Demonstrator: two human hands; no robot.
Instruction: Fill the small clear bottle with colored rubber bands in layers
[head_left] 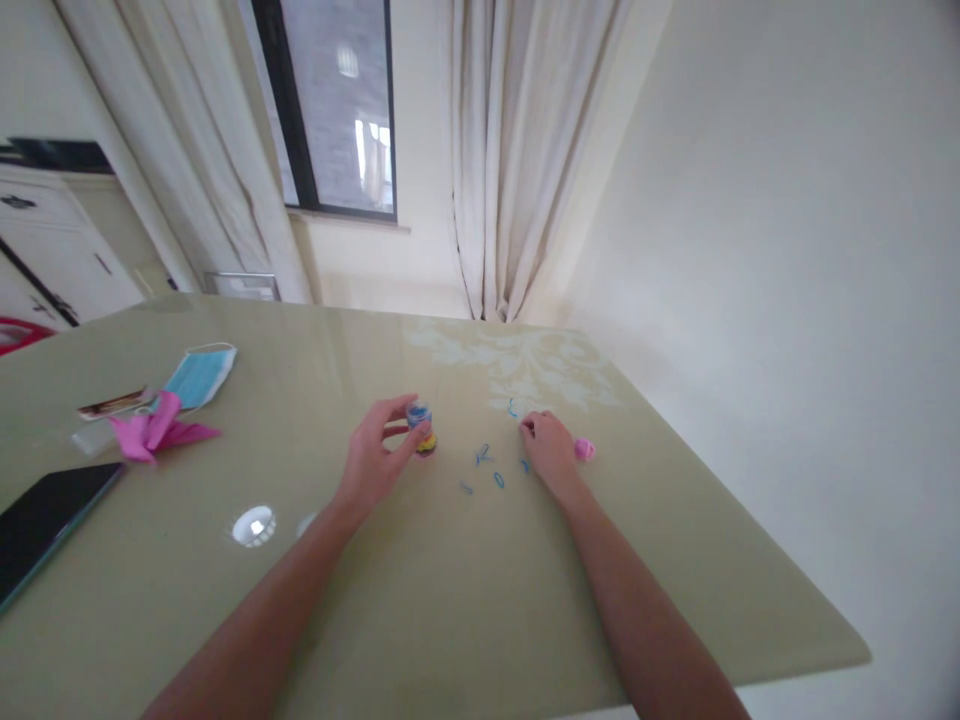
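Note:
My left hand (381,446) is wrapped round a small clear jar (420,415) with blue and yellow contents, held upright at the tabletop. To the right, my right hand (549,446) rests low on the table with its fingertips pinched together; whatever is between them is too small to make out. Small blue rubber bands lie loose between the hands, among them one closed loop (499,480) and a crossed pair (484,455). Another blue band (513,408) lies just beyond my right fingertips. A small round pink thing (584,449) sits beside the right hand's outer edge.
On the left of the glossy table (450,620) lie a pink folded-paper shape (159,430), a blue face mask (201,374) and a dark tablet or phone (49,520). A white wall (810,300) runs along the right; curtains (517,150) and a window stand behind.

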